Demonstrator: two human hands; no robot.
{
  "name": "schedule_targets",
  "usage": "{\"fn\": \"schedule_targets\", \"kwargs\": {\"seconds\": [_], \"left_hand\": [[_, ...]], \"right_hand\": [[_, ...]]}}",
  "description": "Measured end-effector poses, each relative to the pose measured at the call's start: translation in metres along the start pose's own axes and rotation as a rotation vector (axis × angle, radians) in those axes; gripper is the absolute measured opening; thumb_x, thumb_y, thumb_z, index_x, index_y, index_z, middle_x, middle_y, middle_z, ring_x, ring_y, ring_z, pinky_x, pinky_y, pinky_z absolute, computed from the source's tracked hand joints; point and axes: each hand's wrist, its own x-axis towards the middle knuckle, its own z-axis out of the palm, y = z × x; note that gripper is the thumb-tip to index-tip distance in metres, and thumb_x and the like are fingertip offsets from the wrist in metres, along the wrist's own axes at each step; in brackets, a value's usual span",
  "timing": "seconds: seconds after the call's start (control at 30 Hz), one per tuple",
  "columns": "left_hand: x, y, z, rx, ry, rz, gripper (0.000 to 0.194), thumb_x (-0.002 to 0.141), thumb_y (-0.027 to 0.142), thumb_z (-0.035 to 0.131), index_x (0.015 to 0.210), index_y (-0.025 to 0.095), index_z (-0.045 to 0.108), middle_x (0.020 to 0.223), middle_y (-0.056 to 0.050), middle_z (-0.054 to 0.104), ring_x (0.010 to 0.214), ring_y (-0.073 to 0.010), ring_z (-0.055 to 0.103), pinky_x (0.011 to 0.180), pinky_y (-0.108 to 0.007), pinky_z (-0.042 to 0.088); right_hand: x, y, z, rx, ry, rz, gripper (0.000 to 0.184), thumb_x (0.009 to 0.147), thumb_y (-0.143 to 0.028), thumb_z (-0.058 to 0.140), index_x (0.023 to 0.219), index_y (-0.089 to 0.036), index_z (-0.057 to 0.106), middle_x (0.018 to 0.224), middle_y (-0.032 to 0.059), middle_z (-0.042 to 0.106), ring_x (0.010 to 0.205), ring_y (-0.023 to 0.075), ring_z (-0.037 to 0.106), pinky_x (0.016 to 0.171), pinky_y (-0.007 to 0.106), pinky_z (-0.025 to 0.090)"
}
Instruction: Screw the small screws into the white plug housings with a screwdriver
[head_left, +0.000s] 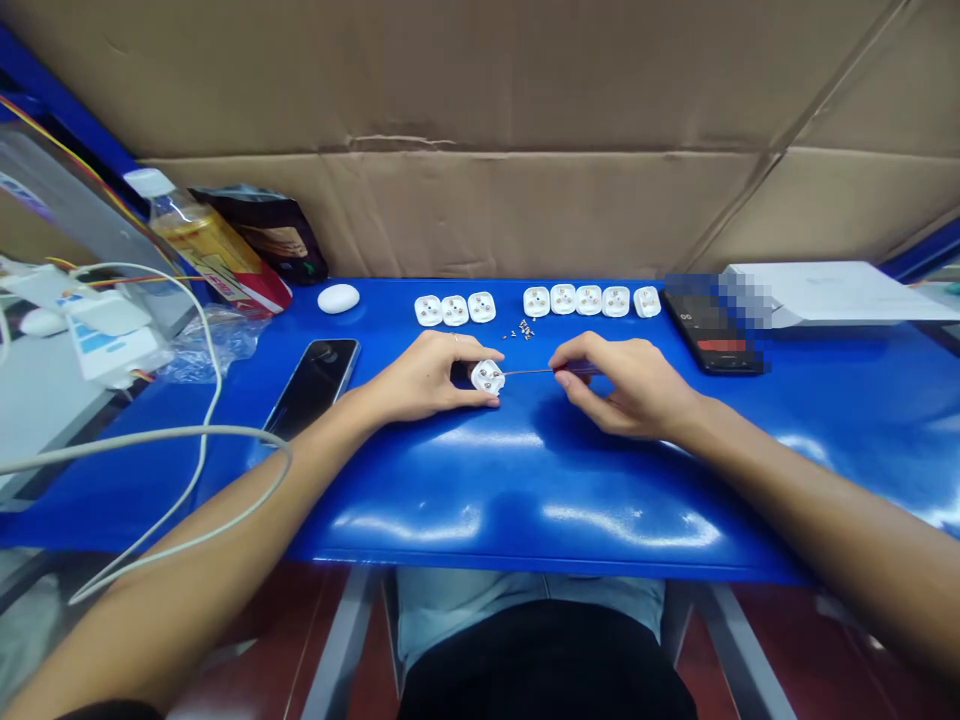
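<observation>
My left hand [429,378] is closed around a small white plug part [488,377], holding it against the blue table [480,500]. My right hand [624,385] grips a thin screwdriver [536,372] whose metal shaft reaches left to the plug part. Behind the hands lies a little pile of small screws [525,328]. Further back, a row of three white plug parts [454,309] stands left of a row of several more plug parts [589,300].
A black phone [313,387] lies left of my left hand, with a white oval case [338,298] behind it. Another phone [709,335] and a white box [832,292] are at the right. A bottle [199,240], dark bag [274,232], white cables [187,440] and cardboard wall [525,150] bound the space.
</observation>
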Motion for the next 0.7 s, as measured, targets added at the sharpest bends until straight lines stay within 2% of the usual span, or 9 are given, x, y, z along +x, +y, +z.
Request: {"fn": "schedule_targets", "kwargs": {"seconds": [0.1,0.27,0.43,0.6,0.7], "left_hand": [[-0.0001,-0.0001,-0.0006,0.005,0.0,0.004,0.051,0.09,0.05,0.083,0.131,0.019,0.078,0.121,-0.008,0.081,0.104,-0.0253,0.076,0.091,-0.033,0.056],[-0.0002,-0.0007,-0.0002,0.007,-0.002,0.009,0.048,0.091,0.048,0.083,0.131,0.021,0.078,0.121,-0.006,0.081,0.104,-0.0243,0.076,0.09,-0.032,0.056],[0.0,-0.0006,0.0004,0.009,0.0,-0.001,0.049,0.09,0.048,0.084,0.13,0.02,0.078,0.121,-0.007,0.081,0.105,-0.0245,0.076,0.091,-0.032,0.056],[0.0005,0.0003,0.0,0.014,-0.007,-0.008,0.05,0.09,0.047,0.084,0.132,0.02,0.078,0.122,-0.007,0.081,0.106,-0.0253,0.076,0.092,-0.032,0.056],[0.0005,-0.0001,0.0002,0.023,-0.005,-0.011,0.05,0.091,0.048,0.083,0.132,0.02,0.077,0.123,-0.008,0.081,0.107,-0.0257,0.076,0.092,-0.033,0.056]], "right_hand": [[-0.0004,0.0002,0.0,-0.044,-0.023,0.083,0.02,0.105,-0.034,0.053,0.115,-0.022,0.066,0.086,0.0057,0.081,0.065,0.0233,0.073,0.059,0.031,0.045],[0.0005,-0.0008,-0.0003,0.073,0.006,0.037,0.021,0.102,-0.029,0.058,0.12,-0.021,0.063,0.108,0.0105,0.082,0.087,0.026,0.079,0.073,0.035,0.056],[0.0013,-0.0044,-0.0005,-0.022,-0.039,0.083,0.028,0.107,-0.035,0.053,0.126,-0.02,0.065,0.095,0.0078,0.083,0.075,0.0253,0.078,0.062,0.032,0.052],[0.0017,-0.0077,-0.0007,0.008,-0.006,0.045,0.032,0.104,-0.03,0.056,0.132,-0.016,0.063,0.117,0.0143,0.082,0.095,0.0275,0.081,0.079,0.037,0.061],[0.0019,-0.0088,-0.0012,-0.05,-0.025,0.062,0.031,0.107,-0.032,0.053,0.131,-0.018,0.065,0.109,0.0113,0.084,0.084,0.027,0.081,0.07,0.036,0.058]]}}
